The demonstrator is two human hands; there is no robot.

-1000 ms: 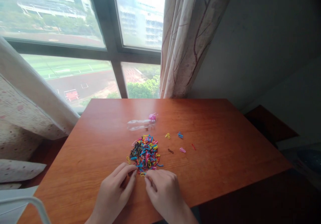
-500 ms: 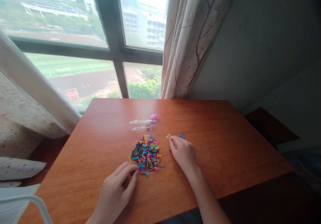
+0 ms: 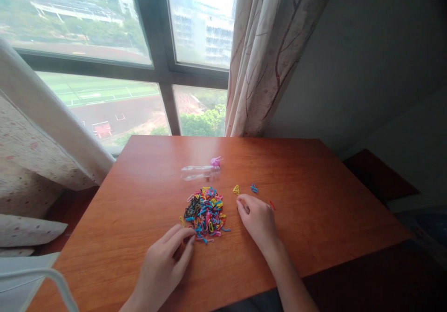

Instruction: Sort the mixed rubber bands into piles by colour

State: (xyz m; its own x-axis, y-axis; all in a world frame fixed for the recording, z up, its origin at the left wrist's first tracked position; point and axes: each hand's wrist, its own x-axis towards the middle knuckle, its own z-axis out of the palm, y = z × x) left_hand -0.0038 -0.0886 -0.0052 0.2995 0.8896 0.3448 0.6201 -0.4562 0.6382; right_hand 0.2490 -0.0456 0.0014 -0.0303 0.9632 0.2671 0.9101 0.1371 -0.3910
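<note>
On desk (image 3: 314,181), under window: loose pile of coloured rubber bands (image 3: 205,214). Your left hand (image 3: 167,252) at pile's near-left edge, grip narrow; cannot tell if it holds band. Your right hand (image 3: 258,218) right of pile, just below yellow bands (image 3: 236,190), fingertips close together; contents, cannot tell. Blue bands (image 3: 254,188), red band (image 3: 272,205) farther right. Clear bottle (image 3: 198,172) lies beyond pile, pink cap (image 3: 216,162) by its right end.

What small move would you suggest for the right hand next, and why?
I'd probably move the right hand leftward to the mixed pile of bands, since most bands lie there, by the left hand, while the right is near the few yellow bands.
</note>
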